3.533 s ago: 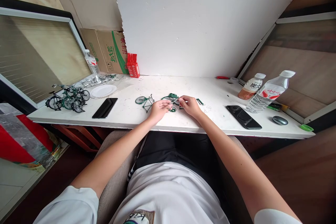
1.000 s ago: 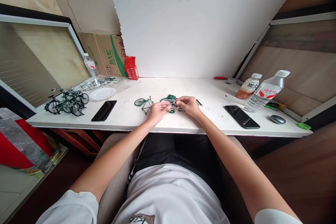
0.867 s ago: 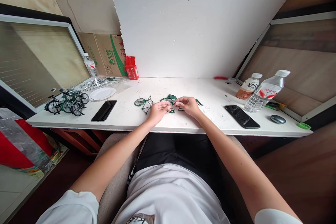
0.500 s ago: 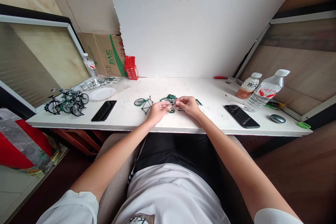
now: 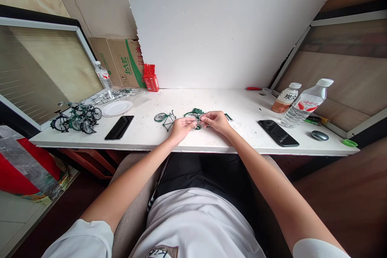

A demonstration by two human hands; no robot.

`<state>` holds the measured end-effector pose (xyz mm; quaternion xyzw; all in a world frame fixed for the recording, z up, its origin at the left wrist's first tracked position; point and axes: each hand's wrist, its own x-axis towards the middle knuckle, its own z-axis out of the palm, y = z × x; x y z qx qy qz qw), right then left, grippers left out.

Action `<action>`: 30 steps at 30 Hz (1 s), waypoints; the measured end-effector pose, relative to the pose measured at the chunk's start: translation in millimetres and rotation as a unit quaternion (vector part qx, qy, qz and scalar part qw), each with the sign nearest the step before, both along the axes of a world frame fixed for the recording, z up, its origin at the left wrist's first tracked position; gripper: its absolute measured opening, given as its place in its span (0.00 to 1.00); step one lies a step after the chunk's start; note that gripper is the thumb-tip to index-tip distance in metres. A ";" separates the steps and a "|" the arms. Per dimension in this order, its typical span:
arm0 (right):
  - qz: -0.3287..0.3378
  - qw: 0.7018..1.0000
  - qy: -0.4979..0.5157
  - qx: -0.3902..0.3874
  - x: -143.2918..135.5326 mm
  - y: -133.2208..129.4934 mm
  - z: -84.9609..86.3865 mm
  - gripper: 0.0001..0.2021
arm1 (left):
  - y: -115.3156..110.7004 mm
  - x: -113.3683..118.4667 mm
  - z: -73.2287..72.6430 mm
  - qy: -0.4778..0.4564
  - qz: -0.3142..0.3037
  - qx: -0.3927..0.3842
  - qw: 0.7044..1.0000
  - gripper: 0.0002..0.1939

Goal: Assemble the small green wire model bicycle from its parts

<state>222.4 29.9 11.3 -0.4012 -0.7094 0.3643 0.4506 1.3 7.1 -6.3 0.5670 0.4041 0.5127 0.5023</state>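
My left hand (image 5: pixel 183 126) and my right hand (image 5: pixel 216 121) meet close together over the middle of the white table (image 5: pixel 145 131). Both have thumb and fingers pinched; whatever small piece lies between them is too small to name. Just beyond the fingers lies a green miniature bicycle part with a wheel (image 5: pixel 192 113), partly covered by my right hand. A small green ring-shaped piece (image 5: pixel 198 127) shows below the fingertips. Left of my left hand rests a partly built model bicycle frame with one wheel (image 5: pixel 165 118). Dark green strips (image 5: pixel 228 117) lie past my right hand.
Several assembled model bicycles (image 5: pixel 77 117) cluster at the left, near a white plate (image 5: pixel 117 108) and a phone (image 5: pixel 119 127). On the right are another phone (image 5: pixel 278 132), two bottles, one a water bottle (image 5: pixel 308 105), and a computer mouse (image 5: pixel 319 135). A white board (image 5: pixel 223 40) stands behind.
Both hands stay pinched in nearly the same place. The whole view has shifted very slightly; no object has visibly moved on the table.
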 end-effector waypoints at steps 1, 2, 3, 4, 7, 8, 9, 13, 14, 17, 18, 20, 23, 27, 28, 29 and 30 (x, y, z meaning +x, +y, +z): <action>0.002 1.000 -0.002 -0.004 -0.3 -1.4 1.1 0.25 | -0.5 -0.2 0.4 0.002 0.000 0.000 1.000 0.19; 0.002 1.000 -0.005 -0.007 -0.4 -2.4 1.8 0.25 | -1.1 -0.5 0.8 0.004 -0.002 0.000 1.000 0.19; -0.001 1.000 -0.010 -0.009 -0.5 -2.7 2.0 0.26 | -1.7 -0.6 1.4 0.006 -0.005 0.000 1.000 0.19; -0.006 1.000 -0.014 -0.010 -0.4 -2.4 1.7 0.27 | -2.3 -0.7 1.9 0.008 -0.009 0.001 1.000 0.19; -0.009 0.999 -0.035 -0.004 0.4 1.7 -1.8 0.30 | -3.9 -0.7 3.4 0.013 -0.020 0.007 1.000 0.21; -0.004 0.999 -0.045 0.002 0.6 3.4 -3.4 0.31 | -4.3 -0.5 3.8 0.014 -0.022 0.010 1.000 0.21; 0.004 0.998 -0.055 0.010 0.7 4.9 -4.8 0.31 | -4.8 -0.4 4.2 0.014 -0.022 0.012 1.000 0.22; 0.029 0.997 -0.065 0.031 -0.7 7.1 -8.8 0.28 | -6.8 0.2 6.4 0.021 -0.014 0.017 1.000 0.22; 0.031 0.997 -0.060 0.032 -1.3 7.1 -9.5 0.26 | -7.3 0.3 7.1 0.025 -0.012 0.017 0.999 0.22; 0.032 0.998 -0.052 0.032 -2.2 7.1 -11.5 0.22 | -8.6 0.2 8.8 0.030 -0.008 0.018 0.999 0.23; 0.033 0.998 -0.053 0.032 -2.1 7.5 -12.1 0.22 | -8.9 0.1 9.2 0.029 -0.007 0.018 0.999 0.23; 0.033 0.997 -0.058 0.033 -1.3 8.4 -12.8 0.22 | -9.2 -0.1 9.5 0.029 -0.007 0.018 0.999 0.24; 0.023 0.997 -0.065 0.035 0.4 9.5 -12.0 0.23 | -9.2 -0.3 9.3 0.030 -0.011 0.013 0.999 0.26; 0.009 0.995 -0.084 0.050 0.8 8.6 -8.8 0.27 | -9.5 0.1 9.2 0.026 -0.018 0.018 0.999 0.25; 0.005 0.994 -0.091 0.055 0.3 7.9 -8.1 0.28 | -9.6 0.1 9.2 0.026 -0.019 0.021 0.999 0.25; -0.001 0.993 -0.099 0.057 -0.4 7.1 -7.4 0.30 | -9.7 0.1 9.1 0.026 -0.019 0.022 0.999 0.25; -0.008 0.992 -0.108 0.059 -1.3 6.1 -6.9 0.31 | -9.7 0.1 8.9 0.026 -0.020 0.023 0.999 0.25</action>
